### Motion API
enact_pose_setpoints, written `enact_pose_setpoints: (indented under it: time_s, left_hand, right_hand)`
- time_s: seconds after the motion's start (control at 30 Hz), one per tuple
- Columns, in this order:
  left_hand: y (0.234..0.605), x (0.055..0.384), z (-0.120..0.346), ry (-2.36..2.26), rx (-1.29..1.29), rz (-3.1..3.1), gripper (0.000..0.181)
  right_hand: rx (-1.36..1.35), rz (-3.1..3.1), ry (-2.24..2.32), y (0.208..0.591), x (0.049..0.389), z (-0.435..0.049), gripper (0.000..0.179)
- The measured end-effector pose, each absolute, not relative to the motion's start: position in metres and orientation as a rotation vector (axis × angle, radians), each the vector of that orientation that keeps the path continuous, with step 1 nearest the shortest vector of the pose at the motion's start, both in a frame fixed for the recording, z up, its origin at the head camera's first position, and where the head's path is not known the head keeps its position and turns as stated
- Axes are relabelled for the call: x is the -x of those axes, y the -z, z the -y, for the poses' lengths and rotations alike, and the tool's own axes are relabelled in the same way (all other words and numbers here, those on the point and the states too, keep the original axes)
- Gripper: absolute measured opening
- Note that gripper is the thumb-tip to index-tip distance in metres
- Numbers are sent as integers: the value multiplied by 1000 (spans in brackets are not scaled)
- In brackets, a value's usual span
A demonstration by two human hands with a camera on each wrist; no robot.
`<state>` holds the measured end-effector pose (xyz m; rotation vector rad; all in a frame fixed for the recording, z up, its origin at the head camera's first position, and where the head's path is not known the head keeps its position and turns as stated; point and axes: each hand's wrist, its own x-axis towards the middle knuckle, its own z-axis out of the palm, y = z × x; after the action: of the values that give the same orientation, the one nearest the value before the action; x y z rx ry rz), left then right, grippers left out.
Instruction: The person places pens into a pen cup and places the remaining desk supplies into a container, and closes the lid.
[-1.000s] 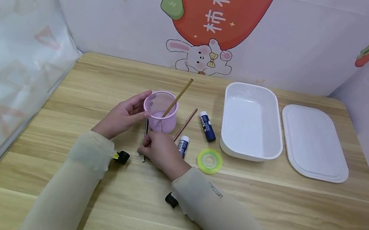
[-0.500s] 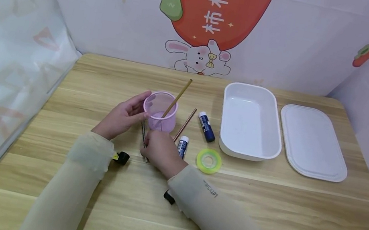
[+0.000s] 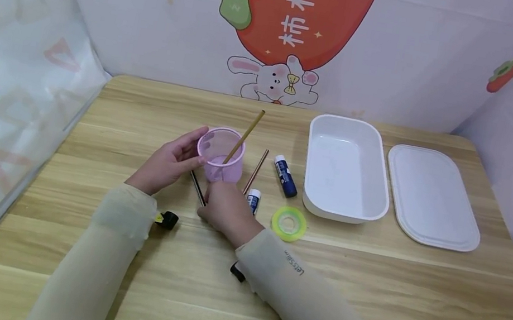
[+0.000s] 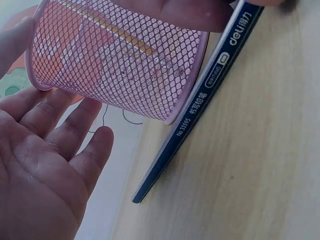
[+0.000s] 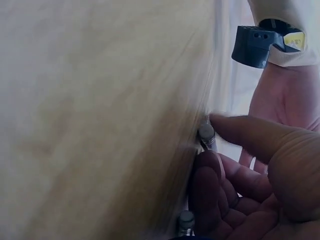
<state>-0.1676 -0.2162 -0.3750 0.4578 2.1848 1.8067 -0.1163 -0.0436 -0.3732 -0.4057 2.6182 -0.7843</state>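
Note:
My left hand (image 3: 168,164) holds the pink mesh pencil cup (image 3: 226,174) at its left side, thumb near the rim. A yellowish pencil (image 3: 246,137) leans inside the cup. Just in front of it, my right hand (image 3: 230,212) pinches a dark pencil (image 3: 198,187) near its close end. In the left wrist view that dark blue pencil (image 4: 200,97) with white print slants past the base of the cup. The right wrist view has its end (image 5: 206,132) between thumb and fingers. A reddish-brown pencil (image 3: 256,171) lies beyond my right hand.
Two blue glue sticks (image 3: 286,177) and a yellow-green roll of tape (image 3: 289,224) lie right of my right hand; that hand partly hides the nearer stick. Farther right stand a white tub (image 3: 341,217) and its flat lid (image 3: 433,198). A printed cloth (image 3: 154,41) hangs behind the table.
The dark pencil has swung round, its far end moving left from beside the cup. My right hand has shifted slightly with it. My left hand has stayed at the cup.

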Motion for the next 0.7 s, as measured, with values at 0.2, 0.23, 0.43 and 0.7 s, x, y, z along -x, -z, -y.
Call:
enact_pose_setpoints:
  time_s: [0.2, 0.23, 0.43, 0.7]
  left_hand:
    - [376, 167, 217, -1816, -441, -2168, 64]
    - [376, 167, 217, -1814, -439, -2171, 64]
    - [375, 168, 216, -1806, -447, -2187, 63]
    - [374, 167, 216, -1814, -454, -2169, 63]
  right_hand:
    - [413, -2603, 804, 374, 116, 42, 18]
    - [412, -2592, 819, 373, 116, 41, 18]
    - [397, -2479, 955, 368, 118, 31, 16]
    - [370, -2388, 1039, 362, 116, 14, 9]
